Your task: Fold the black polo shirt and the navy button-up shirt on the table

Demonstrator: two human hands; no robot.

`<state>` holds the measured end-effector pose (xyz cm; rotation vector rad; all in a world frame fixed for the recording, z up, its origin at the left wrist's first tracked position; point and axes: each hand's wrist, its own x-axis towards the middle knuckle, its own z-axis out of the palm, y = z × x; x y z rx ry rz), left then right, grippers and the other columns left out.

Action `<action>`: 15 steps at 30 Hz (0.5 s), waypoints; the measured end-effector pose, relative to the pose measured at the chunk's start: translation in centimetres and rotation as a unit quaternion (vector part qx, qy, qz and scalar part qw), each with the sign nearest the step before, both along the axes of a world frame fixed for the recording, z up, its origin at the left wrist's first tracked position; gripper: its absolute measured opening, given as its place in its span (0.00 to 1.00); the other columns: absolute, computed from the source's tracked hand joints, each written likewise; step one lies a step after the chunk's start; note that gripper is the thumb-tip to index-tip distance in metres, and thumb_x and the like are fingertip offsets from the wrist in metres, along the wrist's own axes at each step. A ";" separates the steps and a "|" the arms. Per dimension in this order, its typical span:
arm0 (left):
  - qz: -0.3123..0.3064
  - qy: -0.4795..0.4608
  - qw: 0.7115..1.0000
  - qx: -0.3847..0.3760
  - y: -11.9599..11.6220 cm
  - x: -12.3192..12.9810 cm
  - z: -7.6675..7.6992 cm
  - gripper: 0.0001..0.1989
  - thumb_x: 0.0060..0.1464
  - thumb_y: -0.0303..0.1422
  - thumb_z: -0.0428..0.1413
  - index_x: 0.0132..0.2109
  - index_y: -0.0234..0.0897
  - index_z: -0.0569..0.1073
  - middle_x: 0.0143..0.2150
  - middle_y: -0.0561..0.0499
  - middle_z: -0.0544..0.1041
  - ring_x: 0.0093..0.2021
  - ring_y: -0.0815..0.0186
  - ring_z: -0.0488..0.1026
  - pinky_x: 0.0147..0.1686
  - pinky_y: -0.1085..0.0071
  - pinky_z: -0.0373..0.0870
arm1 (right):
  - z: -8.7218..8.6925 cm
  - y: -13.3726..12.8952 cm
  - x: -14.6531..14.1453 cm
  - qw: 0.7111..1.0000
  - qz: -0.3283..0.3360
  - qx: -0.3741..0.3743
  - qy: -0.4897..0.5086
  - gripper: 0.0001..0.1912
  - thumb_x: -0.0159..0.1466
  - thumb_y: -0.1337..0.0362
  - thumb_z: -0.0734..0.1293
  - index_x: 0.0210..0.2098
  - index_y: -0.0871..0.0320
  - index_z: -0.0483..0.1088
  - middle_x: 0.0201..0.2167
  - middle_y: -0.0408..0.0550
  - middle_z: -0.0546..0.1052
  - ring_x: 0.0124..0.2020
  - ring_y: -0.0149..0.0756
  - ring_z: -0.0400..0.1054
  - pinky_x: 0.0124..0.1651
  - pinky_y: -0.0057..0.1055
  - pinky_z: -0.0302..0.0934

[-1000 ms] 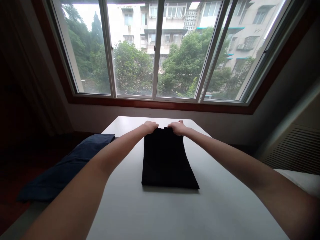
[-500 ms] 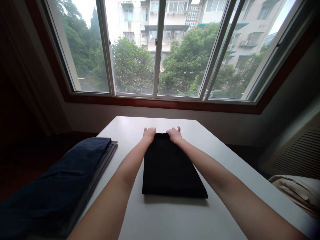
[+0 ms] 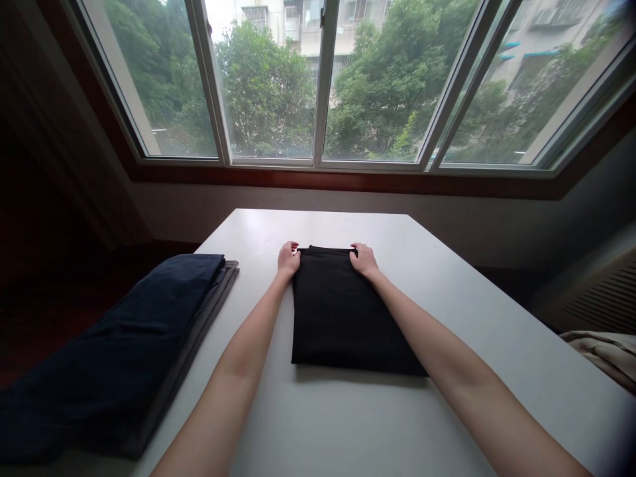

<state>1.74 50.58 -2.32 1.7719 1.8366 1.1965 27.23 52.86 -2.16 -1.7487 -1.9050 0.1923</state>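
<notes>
At left, dark blue folded cloth (image 3: 149,311) lies over grey cloth (image 3: 201,319) along the edge of the worktop (image 3: 477,305). Left hand (image 3: 288,259): fingers curled at the far left corner of the folded black cloth (image 3: 342,311), which lies mid-worktop. Right hand (image 3: 366,259): fingers curled at its far right corner. Grasping or merely resting: cannot tell for either. Since half a second ago the hands have parted; the far edge appears better spread. Far right: beige cloth (image 3: 609,354).
</notes>
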 end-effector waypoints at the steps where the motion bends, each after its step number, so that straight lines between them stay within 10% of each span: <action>1: 0.000 -0.019 1.000 0.011 0.0 -0.2 -0.1 0.13 0.56 0.23 0.52 0.49 0.35 0.70 0.50 0.43 0.74 0.49 0.65 0.72 0.51 0.68 0.67 | -0.1 0.2 0.3 1.000 -0.001 0.006 0.029 0.20 0.64 0.67 0.57 0.55 0.65 0.65 0.56 0.60 0.69 0.58 0.44 0.59 0.61 0.38 0.53; 9: 0.005 -0.141 0.989 0.054 -0.4 -1.1 -0.3 0.16 0.53 0.19 0.48 0.47 0.33 0.71 0.49 0.42 0.75 0.48 0.65 0.73 0.48 0.69 0.71 | -0.2 0.6 4.4 0.973 -0.025 0.068 0.218 0.21 0.62 0.67 0.56 0.54 0.63 0.62 0.48 0.58 0.74 0.48 0.38 0.71 0.47 0.35 0.67; 15: -0.005 -0.191 0.980 0.058 -0.8 -1.5 -0.3 0.16 0.52 0.20 0.48 0.46 0.32 0.71 0.49 0.41 0.75 0.47 0.64 0.74 0.46 0.69 0.71 | -1.0 -1.2 8.8 0.974 -0.097 0.076 0.192 0.23 0.59 0.69 0.57 0.54 0.65 0.65 0.53 0.62 0.72 0.53 0.43 0.68 0.55 0.40 0.63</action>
